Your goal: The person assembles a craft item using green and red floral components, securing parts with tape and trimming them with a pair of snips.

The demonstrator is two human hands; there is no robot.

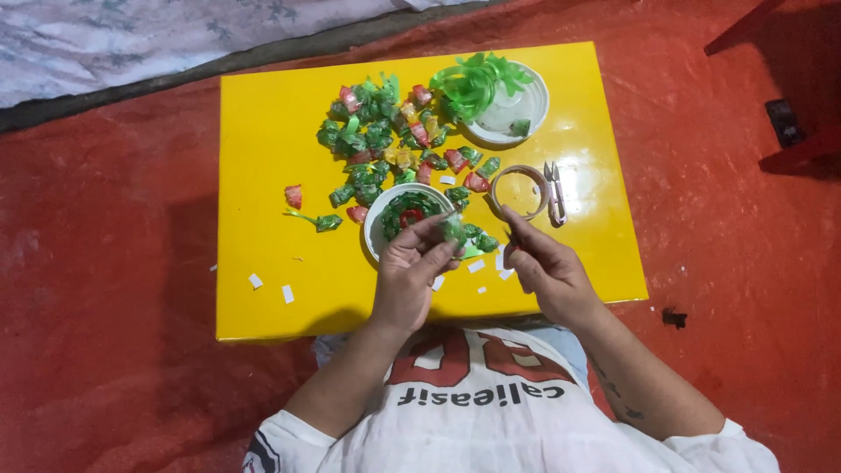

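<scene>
Low table (263,201): bright yellow, glossy
Floor mat (105,263): red
Cloth beyond mat (131,39): pale grey-lilac, faint floral print
Wrapped candies (377,131): mostly green, some red, few yellow
Ribbon coil (473,83): translucent light green, on white lid (526,114)
Round wreath piece (405,210): green ring, red centre, white rim
Paper scraps (287,293): white
Bangle ring (519,193): tan
Snips (555,188): silver
Shirt (526,429): white, red and black print
Piece in left hand (412,271): green
</scene>
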